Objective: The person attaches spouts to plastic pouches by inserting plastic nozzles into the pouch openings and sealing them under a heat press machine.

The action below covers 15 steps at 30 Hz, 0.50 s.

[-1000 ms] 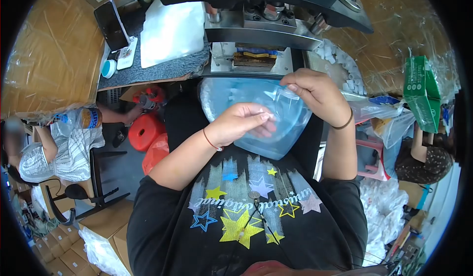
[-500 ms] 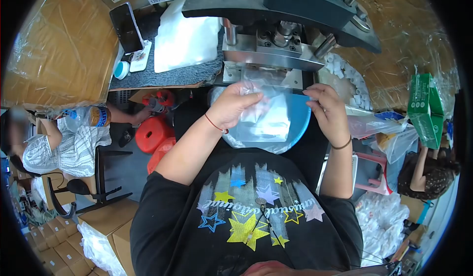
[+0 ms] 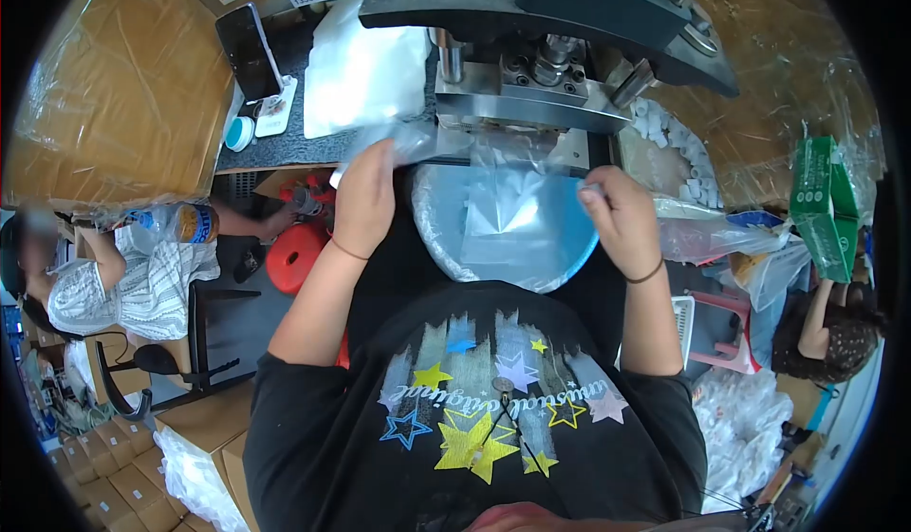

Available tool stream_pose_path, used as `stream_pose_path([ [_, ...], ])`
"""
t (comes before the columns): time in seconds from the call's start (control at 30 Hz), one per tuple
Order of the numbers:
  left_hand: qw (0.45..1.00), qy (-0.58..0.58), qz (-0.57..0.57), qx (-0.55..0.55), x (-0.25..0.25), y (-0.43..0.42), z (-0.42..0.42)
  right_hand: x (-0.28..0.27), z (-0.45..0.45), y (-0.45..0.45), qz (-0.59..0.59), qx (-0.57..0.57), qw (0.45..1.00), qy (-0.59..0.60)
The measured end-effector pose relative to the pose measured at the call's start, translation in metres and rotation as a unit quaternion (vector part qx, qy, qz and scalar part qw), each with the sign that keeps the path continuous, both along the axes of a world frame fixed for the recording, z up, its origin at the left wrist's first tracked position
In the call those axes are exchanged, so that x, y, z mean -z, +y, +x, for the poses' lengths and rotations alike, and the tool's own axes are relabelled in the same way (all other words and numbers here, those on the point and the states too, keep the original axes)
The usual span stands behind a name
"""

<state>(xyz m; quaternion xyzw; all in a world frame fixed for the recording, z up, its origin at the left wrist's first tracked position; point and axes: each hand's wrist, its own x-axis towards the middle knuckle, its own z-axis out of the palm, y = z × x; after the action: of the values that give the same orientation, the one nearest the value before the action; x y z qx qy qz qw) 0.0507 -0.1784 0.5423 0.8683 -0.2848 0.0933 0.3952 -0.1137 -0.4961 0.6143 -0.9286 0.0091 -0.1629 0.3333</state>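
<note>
My left hand (image 3: 367, 195) is closed on a clear plastic bag (image 3: 410, 141), which is blurred, at the front edge of the bench. My right hand (image 3: 622, 219) hovers by the right rim of the blue basin, its thumb and fingers curled together; whatever they hold, if anything, is hidden. Between the hands, another clear plastic bag (image 3: 508, 214) hangs from below the metal press (image 3: 531, 105) over the blue basin (image 3: 574, 257). A plastic liner (image 3: 427, 224) covers the basin's left side.
A stack of flat pouches (image 3: 365, 81), a phone (image 3: 249, 53) and a teal-lidded jar (image 3: 239, 133) lie to the left. Small white parts (image 3: 697, 167) fill a tray on the right. Cardboard boxes (image 3: 123, 76) flank the bench. Other people sit at both sides.
My left hand has moved left from the middle and now has a bag by the pouch stack. My right hand's fingers have curled in, while it has stayed near the press's right side.
</note>
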Motion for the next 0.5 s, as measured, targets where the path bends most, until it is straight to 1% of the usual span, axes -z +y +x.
stream_pose_path([
  [0.03,0.960,0.212,-0.180,0.017,-0.008,-0.007,-0.009,0.004,0.004,0.004,-0.017,-0.030,0.999,-0.005],
  [0.1,0.916,0.323,-0.218,0.099,-0.009,-0.013,-0.021,0.007,0.013,0.015,-0.043,-0.102,0.993,-0.037],
  [0.13,0.886,0.374,-0.236,0.139,-0.009,-0.016,-0.024,0.004,0.016,0.020,-0.027,-0.113,0.993,-0.037],
  [0.17,0.893,0.364,-0.210,0.163,-0.004,-0.019,-0.026,-0.001,0.019,0.025,-0.011,-0.123,0.992,-0.036],
  [0.2,0.887,0.359,-0.233,0.175,-0.013,-0.031,-0.038,-0.006,0.021,0.028,0.005,-0.134,0.990,-0.035],
  [0.27,0.924,0.318,-0.112,0.180,-0.022,-0.042,-0.050,-0.014,0.026,0.032,0.108,-0.081,0.989,-0.053],
  [0.3,0.929,0.305,-0.099,0.186,-0.024,-0.051,-0.056,-0.019,0.030,0.036,0.162,-0.060,0.983,-0.064],
  [0.33,0.910,0.344,-0.116,0.197,-0.025,-0.058,-0.062,-0.024,0.033,0.039,0.216,-0.038,0.973,-0.076],
  [0.4,0.869,0.419,-0.147,0.220,-0.027,-0.069,-0.069,-0.028,0.035,0.037,0.135,-0.056,0.987,-0.069],
  [0.43,0.834,0.453,-0.176,0.261,-0.022,-0.071,-0.070,-0.027,0.034,0.033,0.087,-0.067,0.991,-0.074],
  [0.5,0.766,0.533,-0.206,0.294,-0.023,-0.077,-0.076,-0.032,0.031,0.017,-0.025,-0.106,0.991,-0.075],
])
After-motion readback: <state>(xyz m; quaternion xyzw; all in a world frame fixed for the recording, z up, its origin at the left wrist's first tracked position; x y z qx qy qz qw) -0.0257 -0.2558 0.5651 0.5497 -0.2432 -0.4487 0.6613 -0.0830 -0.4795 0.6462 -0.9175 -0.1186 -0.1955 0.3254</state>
